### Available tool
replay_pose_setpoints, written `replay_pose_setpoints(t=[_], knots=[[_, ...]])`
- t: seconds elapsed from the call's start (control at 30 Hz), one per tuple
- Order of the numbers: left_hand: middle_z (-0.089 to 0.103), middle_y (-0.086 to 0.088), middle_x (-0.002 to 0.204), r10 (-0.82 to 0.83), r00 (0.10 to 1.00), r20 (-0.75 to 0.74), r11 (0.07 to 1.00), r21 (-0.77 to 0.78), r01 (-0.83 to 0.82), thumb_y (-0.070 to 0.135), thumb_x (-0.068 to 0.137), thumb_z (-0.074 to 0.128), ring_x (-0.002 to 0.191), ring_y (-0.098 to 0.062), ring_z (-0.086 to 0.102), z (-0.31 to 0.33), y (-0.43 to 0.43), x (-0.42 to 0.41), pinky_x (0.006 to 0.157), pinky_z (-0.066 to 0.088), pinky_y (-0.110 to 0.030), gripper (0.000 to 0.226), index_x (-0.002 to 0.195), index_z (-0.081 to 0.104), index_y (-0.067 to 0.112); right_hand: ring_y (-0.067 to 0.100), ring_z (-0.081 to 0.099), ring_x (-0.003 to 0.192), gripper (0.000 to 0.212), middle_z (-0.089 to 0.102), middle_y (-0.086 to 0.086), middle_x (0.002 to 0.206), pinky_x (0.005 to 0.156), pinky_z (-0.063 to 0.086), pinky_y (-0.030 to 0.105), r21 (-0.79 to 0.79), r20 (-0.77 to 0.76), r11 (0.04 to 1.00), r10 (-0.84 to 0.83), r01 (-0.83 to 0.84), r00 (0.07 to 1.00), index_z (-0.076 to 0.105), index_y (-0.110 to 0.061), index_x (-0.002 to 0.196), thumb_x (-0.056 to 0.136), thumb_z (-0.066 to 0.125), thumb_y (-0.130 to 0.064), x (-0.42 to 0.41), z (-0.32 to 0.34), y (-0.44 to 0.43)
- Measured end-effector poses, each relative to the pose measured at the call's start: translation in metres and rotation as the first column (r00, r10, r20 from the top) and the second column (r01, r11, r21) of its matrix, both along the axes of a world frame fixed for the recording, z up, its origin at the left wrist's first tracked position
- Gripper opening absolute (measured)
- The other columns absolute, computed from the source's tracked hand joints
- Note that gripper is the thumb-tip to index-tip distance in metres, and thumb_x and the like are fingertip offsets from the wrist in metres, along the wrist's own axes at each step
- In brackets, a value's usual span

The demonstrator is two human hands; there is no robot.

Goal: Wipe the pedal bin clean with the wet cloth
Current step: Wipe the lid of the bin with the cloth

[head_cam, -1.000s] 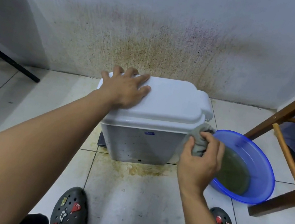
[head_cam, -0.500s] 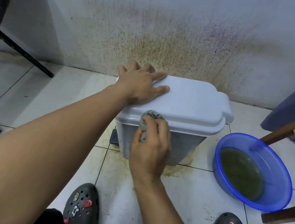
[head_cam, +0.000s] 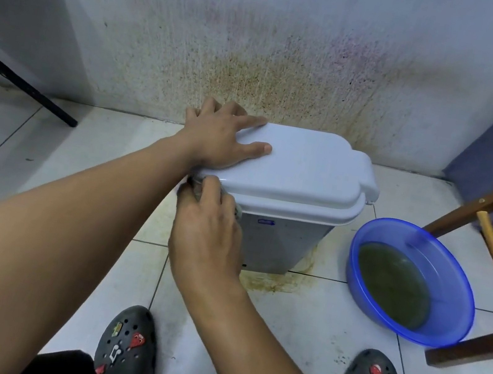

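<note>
Head view: my left hand point(head_cam: 220, 140) lies open, flat on the pedal bin point(head_cam: 288, 200) lid; my right hand point(head_cam: 208, 229) grips the wet cloth point(head_cam: 238, 212) against its front rim.

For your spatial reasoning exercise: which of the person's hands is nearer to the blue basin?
The right hand, at the pedal bin's front left corner, is nearer the blue basin. The left hand lies flat on the lid's far left end.

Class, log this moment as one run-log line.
left hand: flat on bin lid | right hand: cloth at bin's left front corner | basin: right
</note>
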State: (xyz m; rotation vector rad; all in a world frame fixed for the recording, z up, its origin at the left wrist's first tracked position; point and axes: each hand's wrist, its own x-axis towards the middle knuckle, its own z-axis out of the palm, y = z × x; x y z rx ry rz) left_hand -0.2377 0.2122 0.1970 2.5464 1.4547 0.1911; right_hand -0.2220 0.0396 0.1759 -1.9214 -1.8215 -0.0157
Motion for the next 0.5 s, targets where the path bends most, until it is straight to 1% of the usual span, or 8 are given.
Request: replay_pose_setpoints(t=[0.1,0.2,0.23,0.3,0.33,0.4,0.43,0.5], knots=[[0.04,0.006,0.152,-0.007,1.0,-0.003,1.0,0.029,0.008,0.086,0.086,0.035,0.137,-0.033,0.027,-0.002,-0.001,-0.001,0.108,0.022,-0.056,0.071,0.15,0.034,0.055,0.033,0.053,0.093,0.034,0.051,0.01,0.113,0.057,0.034,0.034,-0.036,0.024,0.999,-0.021,0.022,1.0,0.063,-0.011,0.119,0.086,0.061,-0.004,0.018,0.006,-0.005],[0.04,0.007,0.151,-0.014,1.0,0.005,0.999,0.039,0.014,0.085,0.087,0.035,0.136,-0.032,0.028,-0.003,0.0,0.0,0.107,0.022,-0.054,0.07,0.15,0.035,0.055,0.033,0.052,0.102,0.039,0.05,0.01,0.119,0.064,0.037,0.034,-0.062,-0.017,0.998,-0.017,0.015,1.0,0.063,-0.013,0.126,0.089,0.056,-0.004,0.04,0.007,-0.01],[0.041,0.007,0.151,-0.02,1.0,0.007,0.999,0.043,0.019,0.085,0.087,0.035,0.136,-0.032,0.029,-0.004,0.0,0.0,0.107,0.023,-0.054,0.07,0.15,0.036,0.054,0.034,0.052,0.103,0.04,0.05,0.01,0.119,0.065,0.036,0.034,-0.065,-0.029,0.998,-0.028,0.026,0.999,0.063,-0.015,0.126,0.089,0.055,-0.003,0.048,0.008,-0.011],[0.042,0.008,0.151,-0.025,1.0,0.019,0.998,0.051,0.024,0.084,0.087,0.036,0.135,-0.031,0.03,-0.004,0.0,-0.001,0.106,0.024,-0.053,0.068,0.149,0.037,0.054,0.033,0.053,0.101,0.041,0.049,0.008,0.116,0.066,0.035,0.033,-0.056,-0.021,0.996,-0.076,0.074,0.997,0.066,-0.019,0.124,0.089,0.055,-0.002,0.063,0.007,-0.014],[0.042,0.008,0.151,-0.024,0.999,0.024,0.998,0.053,0.023,0.084,0.087,0.037,0.134,-0.031,0.03,-0.004,0.001,-0.001,0.105,0.024,-0.053,0.068,0.148,0.038,0.054,0.033,0.052,0.102,0.04,0.048,0.007,0.115,0.067,0.037,0.033,-0.077,-0.027,0.992,-0.099,0.096,0.995,0.065,-0.021,0.125,0.091,0.053,-0.003,0.071,0.006,-0.016],[0.042,0.008,0.151,-0.022,0.999,0.024,0.998,0.052,0.021,0.084,0.088,0.037,0.134,-0.031,0.03,-0.004,0.001,-0.002,0.105,0.024,-0.053,0.067,0.148,0.038,0.054,0.031,0.051,0.103,0.039,0.044,0.002,0.116,0.072,0.04,0.034,-0.129,-0.08,0.981,-0.153,0.142,0.985,0.062,-0.025,0.13,0.096,0.049,-0.011,0.091,0.003,-0.02],[0.042,0.008,0.151,-0.022,1.0,0.022,0.998,0.051,0.021,0.084,0.088,0.037,0.135,-0.031,0.03,-0.005,0.001,-0.001,0.105,0.024,-0.054,0.067,0.148,0.038,0.054,0.03,0.052,0.101,0.039,0.043,0.0,0.115,0.071,0.041,0.032,-0.142,-0.112,0.975,-0.189,0.173,0.976,0.061,-0.028,0.132,0.097,0.048,-0.015,0.101,0.002,-0.023],[0.042,0.008,0.151,-0.022,1.0,0.015,0.998,0.055,0.021,0.085,0.087,0.035,0.134,-0.031,0.03,-0.005,0.002,-0.001,0.106,0.024,-0.054,0.068,0.148,0.038,0.055,0.027,0.053,0.092,0.04,0.044,-0.002,0.115,0.069,0.041,0.031,-0.131,-0.14,0.96,-0.266,0.248,0.954,0.063,-0.031,0.132,0.097,0.049,-0.015,0.121,0.002,-0.027]])
